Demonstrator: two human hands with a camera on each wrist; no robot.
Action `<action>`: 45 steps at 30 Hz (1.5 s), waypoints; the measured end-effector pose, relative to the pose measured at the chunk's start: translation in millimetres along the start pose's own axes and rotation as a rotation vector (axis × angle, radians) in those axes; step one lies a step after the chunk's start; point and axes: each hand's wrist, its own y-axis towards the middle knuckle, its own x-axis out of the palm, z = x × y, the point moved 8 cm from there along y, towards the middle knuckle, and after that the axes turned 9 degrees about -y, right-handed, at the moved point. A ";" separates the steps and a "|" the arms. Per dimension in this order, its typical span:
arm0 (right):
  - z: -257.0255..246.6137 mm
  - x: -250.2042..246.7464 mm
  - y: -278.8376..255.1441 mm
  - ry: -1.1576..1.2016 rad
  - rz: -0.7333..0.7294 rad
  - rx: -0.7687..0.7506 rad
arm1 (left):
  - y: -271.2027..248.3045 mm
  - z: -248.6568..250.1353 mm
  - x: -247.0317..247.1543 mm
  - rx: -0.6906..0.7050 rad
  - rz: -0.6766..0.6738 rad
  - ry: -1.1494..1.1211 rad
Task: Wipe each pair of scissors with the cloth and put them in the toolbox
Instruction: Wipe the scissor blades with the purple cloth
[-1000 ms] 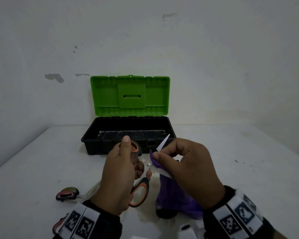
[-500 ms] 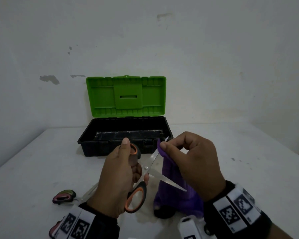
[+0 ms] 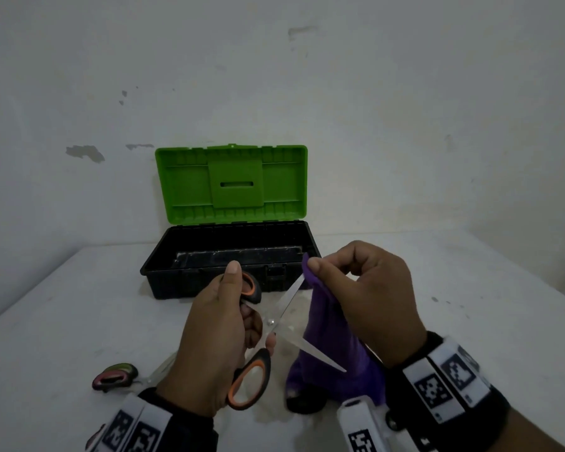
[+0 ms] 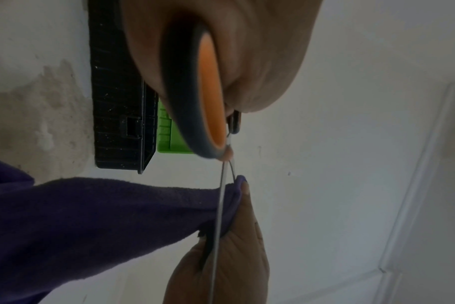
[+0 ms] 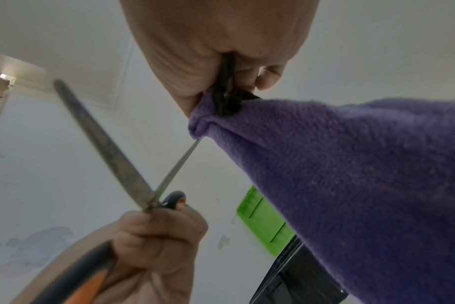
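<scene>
My left hand (image 3: pixel 221 334) grips the orange-and-black scissors (image 3: pixel 276 321) by their handles, blades spread wide apart. One blade points up toward my right hand (image 3: pixel 369 298), the other lies down across the purple cloth (image 3: pixel 335 350). My right thumb and fingers pinch the cloth's top fold around the tip of the upper blade (image 5: pixel 181 162). The cloth hangs from that pinch down to the table. In the left wrist view the orange handle loop (image 4: pixel 208 96) sits close to the lens, and the cloth (image 4: pixel 91 226) stretches left. The black toolbox (image 3: pixel 230 261) stands open behind, green lid (image 3: pixel 230 184) upright.
A second pair of scissors with pink-and-green handles (image 3: pixel 115 376) lies on the white table (image 3: pixel 470 321) at the near left. A dark object (image 3: pixel 304 402) sits under the cloth's lower edge. A white wall rises right behind the toolbox.
The scissor blades have opened wider. My right hand with the cloth has slid up along the upper blade from near the pivot to its tip, while the left hand stayed on the handles.
</scene>
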 end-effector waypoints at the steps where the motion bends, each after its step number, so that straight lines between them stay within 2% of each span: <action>1: -3.3 1.6 -2.7 0.002 -0.017 -0.017 | -0.4 -0.2 -1.1 -0.003 0.011 0.011; 4: -9.8 3.4 -8.4 -0.002 -0.035 -0.040 | -0.9 1.6 -1.2 -0.003 0.000 0.011; 9: 7.4 -10.7 9.0 -0.095 0.058 0.021 | -5.9 5.7 0.7 0.017 -0.014 0.013; 13: -4.4 -22.1 11.1 -0.056 0.081 0.000 | -6.9 17.0 1.5 0.177 -0.036 0.159; 22: -22.5 23.8 -9.7 -0.181 -0.176 -0.075 | -15.6 36.5 6.1 0.567 -0.069 0.414; 27: 0.5 28.3 -1.9 -0.237 -0.102 0.056 | -23.9 38.6 5.3 0.742 -0.068 0.537; 30: 9.6 19.3 5.5 -0.227 -0.048 0.115 | -23.8 36.2 1.4 0.770 -0.060 0.571; 34: -14.3 30.9 -14.2 -0.156 -0.144 0.018 | -22.8 37.9 0.2 0.785 -0.068 0.563; 36: -20.2 35.3 -20.3 -0.153 -0.148 -0.020 | -26.4 41.2 3.0 0.806 -0.075 0.557; 40: -1.9 25.2 0.5 -0.194 -0.063 0.071 | -29.1 41.6 3.9 0.845 -0.068 0.565; 43: 2.6 13.3 10.5 -0.230 -0.031 0.093 | -24.4 38.9 -0.1 0.790 -0.049 0.541; 45: -10.3 10.7 4.9 -0.192 -0.056 0.047 | -19.4 38.3 -2.4 0.720 -0.042 0.497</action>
